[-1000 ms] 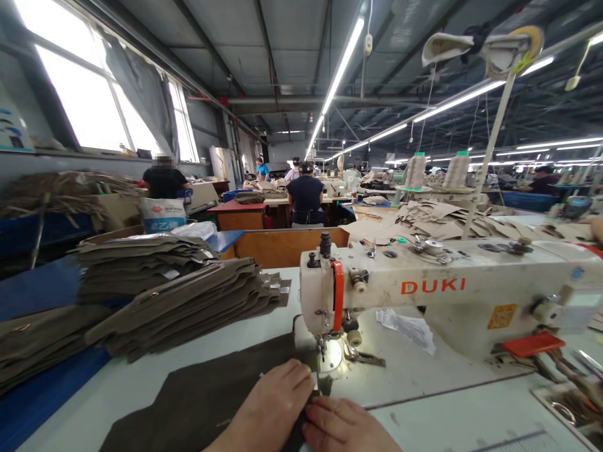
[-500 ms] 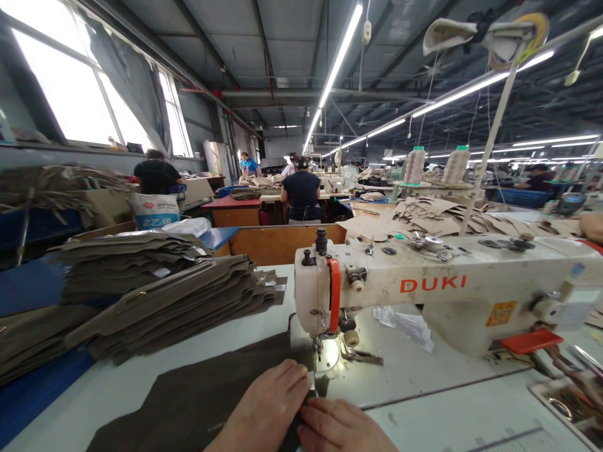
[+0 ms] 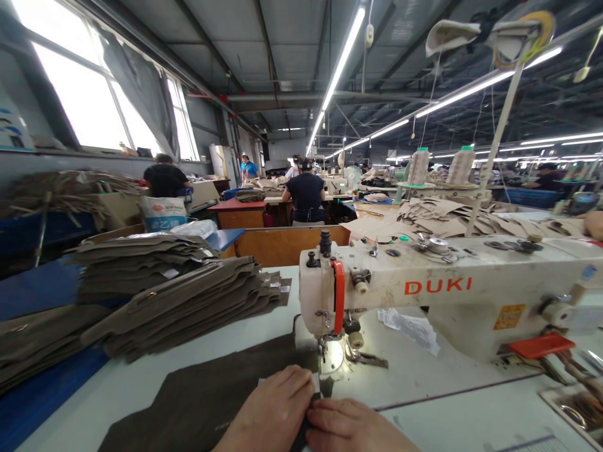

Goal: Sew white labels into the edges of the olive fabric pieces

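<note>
"DUKI" stands in red capitals on the front of the white sewing machine, along its arm. Further right on the same machine sits a small yellow sticker; its print is too small to read. A white sack beyond the far left corner of the bench bears blue characters and a red mark, too blurred to make out. At the left edge, a wall poster shows blue marks, unreadable.

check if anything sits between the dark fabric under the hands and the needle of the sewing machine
Nothing visible does. The dark fabric lies flat, its edge at the needle, with the left hand and right hand pressing on it just in front.
</note>
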Demonstrator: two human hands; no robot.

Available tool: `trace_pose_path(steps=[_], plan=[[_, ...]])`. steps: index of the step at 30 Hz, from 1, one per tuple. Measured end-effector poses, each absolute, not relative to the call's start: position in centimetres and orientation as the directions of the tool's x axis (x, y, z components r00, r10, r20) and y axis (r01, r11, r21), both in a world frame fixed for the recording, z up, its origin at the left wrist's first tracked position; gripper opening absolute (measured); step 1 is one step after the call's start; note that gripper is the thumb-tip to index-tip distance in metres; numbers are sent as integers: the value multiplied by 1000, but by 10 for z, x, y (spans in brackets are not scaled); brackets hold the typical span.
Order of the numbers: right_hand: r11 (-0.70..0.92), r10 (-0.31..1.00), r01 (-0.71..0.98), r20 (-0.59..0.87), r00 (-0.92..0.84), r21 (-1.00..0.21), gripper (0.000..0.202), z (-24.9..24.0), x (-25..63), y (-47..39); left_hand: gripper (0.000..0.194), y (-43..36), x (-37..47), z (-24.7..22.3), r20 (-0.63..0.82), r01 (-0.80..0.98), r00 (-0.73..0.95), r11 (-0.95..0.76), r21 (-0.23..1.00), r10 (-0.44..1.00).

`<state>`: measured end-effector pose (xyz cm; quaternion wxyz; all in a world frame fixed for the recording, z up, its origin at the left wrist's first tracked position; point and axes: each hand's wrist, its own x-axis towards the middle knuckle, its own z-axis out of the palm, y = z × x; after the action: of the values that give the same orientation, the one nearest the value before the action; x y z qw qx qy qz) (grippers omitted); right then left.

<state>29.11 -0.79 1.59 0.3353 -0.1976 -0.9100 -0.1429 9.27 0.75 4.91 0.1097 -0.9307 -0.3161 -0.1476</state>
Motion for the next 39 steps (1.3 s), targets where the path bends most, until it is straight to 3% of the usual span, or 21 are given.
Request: trace_pose_path(steps=[2, 3, 5, 7, 18, 26, 32, 39], plan=[[908, 350, 418, 502, -791, 27, 12, 39, 298, -8, 37, 3, 89, 50, 383, 619, 750, -777, -117, 540], [875, 450, 482, 435, -780, -40, 9, 50, 301, -7, 39, 1, 87, 50, 408, 626, 739, -771, -120, 537], [784, 607, 606, 362, -707, -132, 7, 66, 303, -6, 43, -2, 84, 50, 439, 638, 725, -758, -137, 530], [720, 683, 673, 347, -643, -169, 10, 72, 302, -3, 44, -4, 82, 50, 455, 633, 729, -757, -165, 511], [670, 720, 726, 377, -583, -157, 11, 54, 302, 7, 38, 11, 91, 46, 463, 616, 746, -760, -208, 478], [647, 723, 748, 432, -539, -150, 16, 57, 302, 11, 35, 18, 92, 47, 487, 627, 715, -768, -130, 501], [658, 700, 745, 456, -550, -112, 11, 53, 302, 11, 42, 15, 89, 43, 513, 583, 746, -788, -198, 423], [636, 725, 758, 448, -522, -146, 13, 54, 304, 14, 42, 22, 93, 43, 490, 596, 743, -784, -173, 456]])
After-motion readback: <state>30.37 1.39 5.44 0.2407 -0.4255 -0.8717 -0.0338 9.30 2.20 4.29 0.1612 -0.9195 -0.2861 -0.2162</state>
